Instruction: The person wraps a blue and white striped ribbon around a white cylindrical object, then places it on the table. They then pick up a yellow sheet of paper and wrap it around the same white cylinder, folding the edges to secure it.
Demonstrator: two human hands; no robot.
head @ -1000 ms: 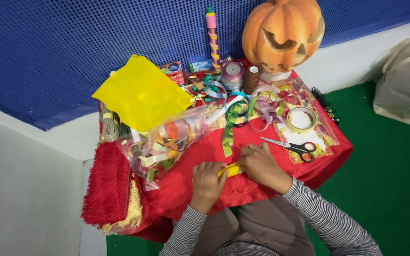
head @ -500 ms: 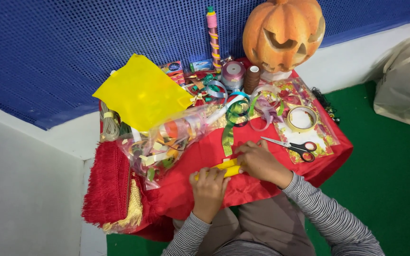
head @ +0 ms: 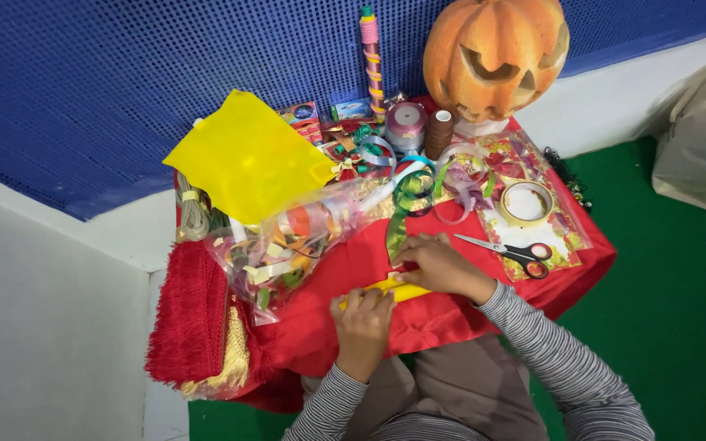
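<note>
pumpkin [head: 493, 51]: 1 | scissors [head: 510, 251]: 1 | tape roll [head: 528, 203]: 1 | ribbon spools [head: 407, 122]: perhaps 2

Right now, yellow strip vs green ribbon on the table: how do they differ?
The yellow strip lies crosswise near the table's front edge, pressed flat by the left hand and right hand; the green ribbon runs away from the person. The yellow strip looks straight and plain; the green ribbon is shiny and curls into loops at its far end. Both rest on the red cloth.

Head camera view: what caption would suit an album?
Both hands, left and right, press a yellow strip on a red-clothed craft table below a carved pumpkin.
</note>
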